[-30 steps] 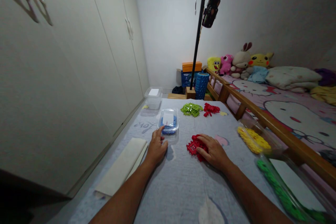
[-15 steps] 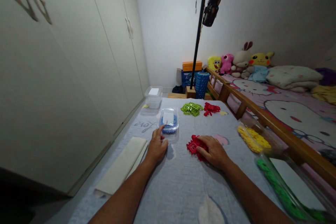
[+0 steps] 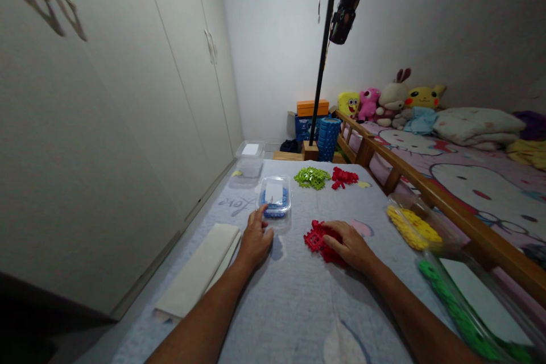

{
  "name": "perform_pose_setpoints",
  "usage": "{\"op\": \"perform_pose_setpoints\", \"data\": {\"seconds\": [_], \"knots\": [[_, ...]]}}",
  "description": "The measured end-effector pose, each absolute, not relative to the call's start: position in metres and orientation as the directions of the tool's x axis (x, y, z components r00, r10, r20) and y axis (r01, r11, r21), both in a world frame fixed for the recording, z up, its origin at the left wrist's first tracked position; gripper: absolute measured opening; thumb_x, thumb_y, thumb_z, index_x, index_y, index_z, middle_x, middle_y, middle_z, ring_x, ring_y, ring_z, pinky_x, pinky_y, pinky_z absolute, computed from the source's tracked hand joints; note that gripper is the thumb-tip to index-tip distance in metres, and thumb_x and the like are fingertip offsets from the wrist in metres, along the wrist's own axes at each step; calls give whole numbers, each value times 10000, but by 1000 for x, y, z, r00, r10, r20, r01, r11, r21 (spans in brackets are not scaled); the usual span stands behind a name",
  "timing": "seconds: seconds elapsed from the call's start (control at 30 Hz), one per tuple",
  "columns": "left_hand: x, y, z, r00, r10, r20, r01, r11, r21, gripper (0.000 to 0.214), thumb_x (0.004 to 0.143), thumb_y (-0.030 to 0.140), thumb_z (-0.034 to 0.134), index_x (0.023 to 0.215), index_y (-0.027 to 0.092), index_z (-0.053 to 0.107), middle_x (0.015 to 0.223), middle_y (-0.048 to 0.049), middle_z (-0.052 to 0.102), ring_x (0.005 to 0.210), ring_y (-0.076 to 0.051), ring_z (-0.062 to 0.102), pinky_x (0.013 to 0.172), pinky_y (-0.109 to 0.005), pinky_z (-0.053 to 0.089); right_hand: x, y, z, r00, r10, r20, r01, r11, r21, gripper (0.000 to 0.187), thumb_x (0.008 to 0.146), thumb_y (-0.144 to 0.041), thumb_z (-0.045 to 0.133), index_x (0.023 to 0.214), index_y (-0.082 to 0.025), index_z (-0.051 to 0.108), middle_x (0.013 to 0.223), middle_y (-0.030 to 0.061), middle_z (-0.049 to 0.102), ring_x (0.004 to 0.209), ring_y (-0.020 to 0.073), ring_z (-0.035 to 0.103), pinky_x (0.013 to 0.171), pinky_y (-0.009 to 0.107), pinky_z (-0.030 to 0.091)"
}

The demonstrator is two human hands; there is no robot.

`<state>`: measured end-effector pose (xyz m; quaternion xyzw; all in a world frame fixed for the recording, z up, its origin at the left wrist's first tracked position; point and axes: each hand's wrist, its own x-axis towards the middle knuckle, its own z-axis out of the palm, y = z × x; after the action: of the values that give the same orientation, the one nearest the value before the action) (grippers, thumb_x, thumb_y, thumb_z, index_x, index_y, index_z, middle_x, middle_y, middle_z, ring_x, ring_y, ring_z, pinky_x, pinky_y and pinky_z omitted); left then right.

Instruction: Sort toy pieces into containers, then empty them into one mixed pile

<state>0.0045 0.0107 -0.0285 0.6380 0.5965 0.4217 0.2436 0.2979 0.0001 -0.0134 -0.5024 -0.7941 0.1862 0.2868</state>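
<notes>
Cloth-covered counter [image 3: 294, 307], red pieces [image 3: 314, 238] beneath our right hand [image 3: 348, 245]

White wardrobe doors [image 3: 128, 125] lined the left side of the room, and a bed [image 3: 473, 182] with a wooden rail [image 3: 422, 183] ran along the right. Our right hand lay over the red pieces, right of the counter's middle, thumb and fingers bent against them; we could not tell whether its grip was closed on any. Our left hand [image 3: 256, 239] rested to the left, its grip released, the index fingertip at the near-left corner of a clear box [image 3: 273, 189] holding blue pieces [image 3: 276, 214]. Farther off, lime-green pieces [image 3: 312, 178] lay just beside a second red heap [image 3: 344, 177]. Folded cream cloth [image 3: 205, 270] lay near left, beside our left forearm. On the right we had yellow pieces [image 3: 413, 227] and, nearer, green pieces [image 3: 446, 296].
</notes>
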Motion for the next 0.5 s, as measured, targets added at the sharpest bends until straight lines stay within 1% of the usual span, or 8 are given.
{"op": "perform_pose_setpoints", "data": {"seconds": [0.07, 0.1, 0.17, 0.27, 0.37, 0.43, 0.5], "knots": [[5, 12, -30, -69, 966, 251, 559, -171, 811, 674, 773, 137, 542, 1434, 232, 449, 1267, -84, 538, 910, -155, 621, 829, -307, 535, 304, 10, -9, -306, 920, 245, 657, 390, -645, 400, 937, -454, 497, 1150, -203, 724, 1141, 114, 735, 1037, 264, 677, 937, 416, 518], [5, 12, -30, -67, 965, 254, 561, -174, 809, 677, 771, 136, 543, 1434, 235, 448, 1273, -83, 537, 908, -154, 621, 825, -305, 535, 308, 18, -7, -281, 928, 245, 657, 372, -656, 400, 933, -458, 494, 1121, -195, 728, 1121, 115, 737, 1027, 263, 679, 936, 411, 518], [5, 12, -31, -64, 965, 255, 564, -176, 807, 677, 773, 137, 543, 1436, 232, 444, 1288, -85, 533, 911, -155, 621, 821, -303, 534, 318, 38, -6, -217, 940, 265, 691, 339, -638, 393, 904, -458, 518, 1079, -179, 731, 1110, 122, 733, 1040, 268, 672, 964, 415, 504], [4, 13, -32, -61, 967, 247, 565, -170, 807, 665, 784, 146, 541, 1437, 216, 440, 1293, -94, 528, 930, -162, 622, 825, -309, 535, 334, 78, -9, -147, 948, 282, 771, 289, -568, 371, 860, -409, 557, 1083, -162, 720, 1142, 136, 717, 1068, 275, 657, 1003, 423, 482], [4, 13, -32, -53, 966, 254, 569, -180, 802, 655, 790, 155, 538, 1435, 219, 443, 1288, -92, 530, 941, -167, 624, 842, -320, 534, 344, 118, -17, -64, 952, 301, 845, 212, -491, 381, 812, -300, 576, 1148, -167, 694, 1208, 145, 691, 1163, 298, 611, 1068, 445, 432], [4, 12, -31, -49, 965, 258, 572, -184, 800, 652, 790, 157, 531, 1434, 215, 445, 1284, -94, 530, 945, -170, 623, 849, -327, 533, 347, 139, -23, -10, 957, 291, 889, 142, -435, 448, 812, -256, 555, 1245, -191, 650, 1271, 144, 663, 1238, 303, 561, 1093, 444, 406], [4, 12, -31, -51, 966, 255, 570, -182, 802, 655, 784, 153, 526, 1432, 203, 445, 1283, -99, 531, 944, -173, 622, 850, -335, 533, 347, 154, -29, 33, 960, 277, 914, 84, -397, 530, 812, -233, 539, 1338, -186, 587, 1376, 151, 598, 1312, 307, 501, 1115, 437, 376]]}}
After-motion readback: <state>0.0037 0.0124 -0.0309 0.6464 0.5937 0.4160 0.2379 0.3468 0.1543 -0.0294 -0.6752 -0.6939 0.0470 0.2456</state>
